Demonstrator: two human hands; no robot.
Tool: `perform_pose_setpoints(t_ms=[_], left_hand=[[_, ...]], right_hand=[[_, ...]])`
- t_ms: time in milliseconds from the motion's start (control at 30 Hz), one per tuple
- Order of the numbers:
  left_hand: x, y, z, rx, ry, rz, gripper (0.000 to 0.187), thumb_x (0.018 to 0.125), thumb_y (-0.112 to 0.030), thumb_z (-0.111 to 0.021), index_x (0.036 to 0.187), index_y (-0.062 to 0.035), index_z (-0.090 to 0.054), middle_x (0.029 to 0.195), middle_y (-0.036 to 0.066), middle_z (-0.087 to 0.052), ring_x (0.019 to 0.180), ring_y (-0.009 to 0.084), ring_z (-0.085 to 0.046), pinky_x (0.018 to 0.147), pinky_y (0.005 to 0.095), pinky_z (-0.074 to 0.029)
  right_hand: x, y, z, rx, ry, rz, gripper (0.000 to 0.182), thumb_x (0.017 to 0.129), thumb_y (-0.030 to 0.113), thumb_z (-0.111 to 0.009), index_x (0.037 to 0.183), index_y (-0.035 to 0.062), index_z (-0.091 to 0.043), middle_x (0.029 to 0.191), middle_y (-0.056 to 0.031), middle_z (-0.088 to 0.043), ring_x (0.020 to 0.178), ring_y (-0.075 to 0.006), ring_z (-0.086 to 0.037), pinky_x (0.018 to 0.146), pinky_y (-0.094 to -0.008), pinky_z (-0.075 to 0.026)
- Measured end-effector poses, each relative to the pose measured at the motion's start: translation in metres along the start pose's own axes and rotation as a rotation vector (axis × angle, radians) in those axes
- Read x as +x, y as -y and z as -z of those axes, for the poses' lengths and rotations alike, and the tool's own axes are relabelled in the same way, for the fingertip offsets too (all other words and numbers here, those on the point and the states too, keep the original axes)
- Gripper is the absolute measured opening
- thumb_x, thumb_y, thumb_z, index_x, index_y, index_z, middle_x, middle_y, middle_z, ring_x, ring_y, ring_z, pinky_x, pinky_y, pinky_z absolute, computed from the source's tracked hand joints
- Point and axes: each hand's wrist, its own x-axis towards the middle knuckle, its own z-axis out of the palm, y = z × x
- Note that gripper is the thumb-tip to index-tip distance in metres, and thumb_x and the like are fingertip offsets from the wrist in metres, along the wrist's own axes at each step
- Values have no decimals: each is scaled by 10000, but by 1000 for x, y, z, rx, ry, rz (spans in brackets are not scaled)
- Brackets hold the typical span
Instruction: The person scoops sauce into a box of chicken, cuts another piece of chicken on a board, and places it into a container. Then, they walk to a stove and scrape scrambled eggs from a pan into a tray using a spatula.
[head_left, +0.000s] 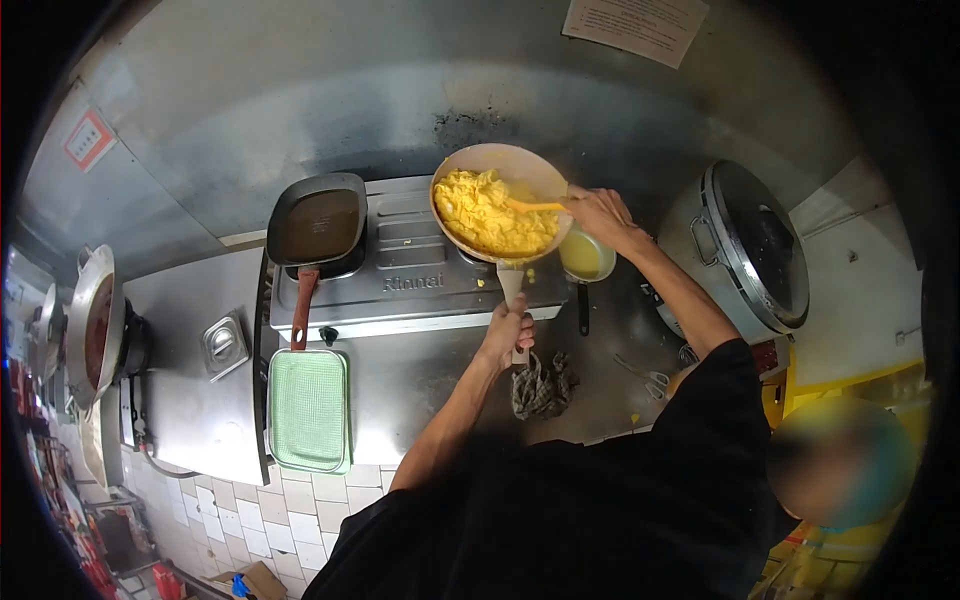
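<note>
A round light-coloured pan is tilted above the right burner of a steel gas stove, with yellow scrambled egg inside. My left hand is closed around its pale handle. My right hand grips a yellow-orange spatula, whose blade rests in the egg. Just below my right hand, a small pot holds yellow liquid. A crumpled dark cloth lies below my left hand.
A square dark pan sits on the left burner. In front is a green basket; left, a metal lid and a wok. At right stand a large lidded pot, scissors and a person.
</note>
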Motion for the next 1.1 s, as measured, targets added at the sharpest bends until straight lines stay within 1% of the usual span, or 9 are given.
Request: perform_pose_setpoints(t_ms=[133, 333, 500, 667, 733, 833, 933, 967, 1100], left_hand=[[-2, 0, -2, -29, -15, -6, 251, 997, -322, -552, 956, -121, -408, 631, -48, -325, 481, 46, -272, 396, 221, -237], [-2, -2, -1, -34, -6, -9, 244, 1002, -313, -541, 976, -109, -408, 634, -49, -315, 481, 49, -270, 397, 225, -231], [4, 2, 6, 3, -27, -16, 240, 998, -307, -546, 965, -110, -412, 643, -53, -317, 483, 49, -273, 398, 224, -232], [3, -6, 11, -8, 44, -13, 237, 993, -303, -556, 946, -111, -426, 649, -56, -316, 486, 49, -279, 399, 223, -237], [1, -6, 10, -5, 28, -2, 237, 991, -299, -560, 943, -105, -433, 648, -55, -317, 487, 49, -284, 401, 221, -243], [2, -5, 9, 1, 0, -2, 230, 1016, -292, -500, 932, -101, -402, 631, -48, -305, 475, 60, -277, 398, 232, -246], [4, -5, 9, -19, 40, -26, 244, 1015, -306, -508, 926, -100, -410, 631, -48, -309, 484, 59, -284, 403, 233, -250], [3, -5, 10, -20, 43, -25, 247, 1016, -309, -508, 921, -100, -415, 631, -48, -312, 488, 59, -287, 405, 233, -253], [0, -9, 7, 35, 4, -26, 242, 1022, -309, -500, 919, -102, -430, 633, -51, -317, 492, 59, -287, 412, 230, -251]], right_hand=[[-11, 13, -4, -173, -18, 85, 273, 890, 106, -541, 1113, 85, -698, 1016, -90, -661, 839, -293, -680, 745, -399, -561], [7, 13, 1, -96, 33, -186, 310, 885, 93, -545, 1154, 121, -696, 993, -95, -657, 850, -314, -683, 761, -405, -553], [30, 24, -38, 9, -199, -259, 303, 843, 93, -582, 1119, 105, -705, 948, -125, -662, 839, -321, -684, 734, -394, -550], [29, 56, -16, -80, -180, -34, 205, 805, 66, -562, 957, -6, -678, 933, -137, -668, 777, -325, -685, 699, -403, -560], [15, 53, -11, -159, -41, 168, 181, 811, 58, -549, 920, -22, -669, 911, -150, -672, 760, -328, -691, 676, -410, -565], [9, 17, -12, -150, 114, 91, 159, 817, 57, -547, 891, -15, -668, 894, -150, -678, 786, -323, -698, 675, -416, -566], [15, 19, 12, -160, 59, -67, 154, 819, 64, -555, 888, 3, -678, 903, -146, -686, 795, -325, -700, 671, -424, -567], [15, 27, 21, -122, -60, -4, 162, 805, 61, -572, 904, 0, -685, 891, -174, -687, 763, -332, -698, 665, -436, -563], [16, 66, 22, 16, -33, 139, 163, 775, 51, -592, 879, -16, -697, 832, -209, -682, 742, -341, -697, 654, -435, -560]])
